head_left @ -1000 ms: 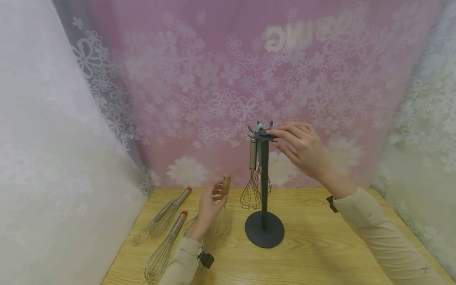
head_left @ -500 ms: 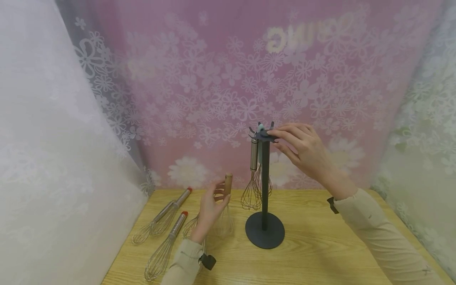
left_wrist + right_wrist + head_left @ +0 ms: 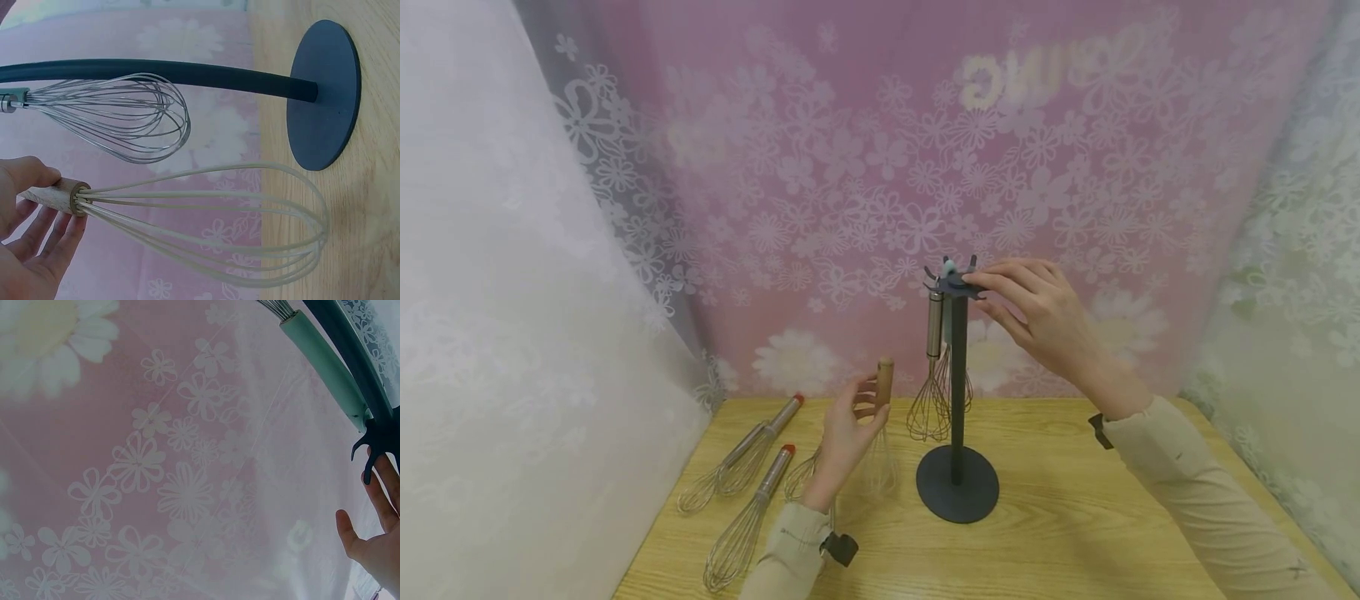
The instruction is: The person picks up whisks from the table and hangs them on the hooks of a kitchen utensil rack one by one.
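Observation:
My left hand (image 3: 847, 433) holds a whisk (image 3: 884, 385) by its wooden handle, thumb on one side and fingers on the other. In the left wrist view its pale wire loops (image 3: 275, 253) hang down, apart from the dark stand (image 3: 219, 77). My right hand (image 3: 1037, 312) rests straight fingertips on the hooked top (image 3: 955, 285) of that stand; in the right wrist view the thumb (image 3: 347, 534) stands away from the hooks. From the hooks hang a steel-handled whisk (image 3: 935, 325) and a mint-green-handled whisk (image 3: 328, 369), partly behind the pole in the head view.
Several steel whisks lie at the left of the wooden table (image 3: 1060, 533), among them a red-tipped whisk (image 3: 767, 483). Another whisk (image 3: 801, 477) is partly hidden by the left forearm. The stand's round base (image 3: 958, 500) sits mid-table. Floral curtains (image 3: 850, 208) enclose the back and sides.
My left hand has moved slightly up and to the right with the wooden-handled whisk, closer to the stand. The right hand stays at the stand's top.

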A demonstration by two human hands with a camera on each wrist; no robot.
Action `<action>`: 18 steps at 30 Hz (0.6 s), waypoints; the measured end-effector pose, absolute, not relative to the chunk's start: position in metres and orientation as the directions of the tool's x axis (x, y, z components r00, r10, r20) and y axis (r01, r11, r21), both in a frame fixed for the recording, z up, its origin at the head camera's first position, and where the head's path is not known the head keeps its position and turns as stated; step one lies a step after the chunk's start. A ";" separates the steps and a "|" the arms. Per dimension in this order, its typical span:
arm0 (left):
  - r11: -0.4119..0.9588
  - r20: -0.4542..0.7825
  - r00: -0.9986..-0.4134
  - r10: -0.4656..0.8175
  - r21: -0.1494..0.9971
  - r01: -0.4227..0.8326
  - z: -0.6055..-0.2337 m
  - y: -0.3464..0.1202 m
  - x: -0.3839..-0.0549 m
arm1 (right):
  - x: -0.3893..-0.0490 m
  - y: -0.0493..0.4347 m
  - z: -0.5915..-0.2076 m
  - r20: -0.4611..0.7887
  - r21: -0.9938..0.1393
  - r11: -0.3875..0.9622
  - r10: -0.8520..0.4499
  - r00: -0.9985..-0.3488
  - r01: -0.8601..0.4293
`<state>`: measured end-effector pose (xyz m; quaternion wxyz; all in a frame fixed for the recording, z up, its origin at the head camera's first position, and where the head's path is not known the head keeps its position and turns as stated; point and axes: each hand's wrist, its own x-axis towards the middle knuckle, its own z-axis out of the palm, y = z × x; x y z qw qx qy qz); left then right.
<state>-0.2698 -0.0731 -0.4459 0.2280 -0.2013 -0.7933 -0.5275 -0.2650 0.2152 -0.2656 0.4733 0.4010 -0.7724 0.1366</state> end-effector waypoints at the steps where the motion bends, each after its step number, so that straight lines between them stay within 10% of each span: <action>1: 0.363 0.575 -0.814 0.081 0.743 0.562 -0.445 -0.073 -0.269 | -0.265 0.215 -0.266 0.841 0.168 0.641 -0.490 -0.230 -0.749; 18: 0.292 0.598 -0.797 0.086 0.750 0.594 -0.425 -0.063 -0.259 | -0.265 0.215 -0.265 0.843 0.172 0.640 -0.489 -0.225 -0.749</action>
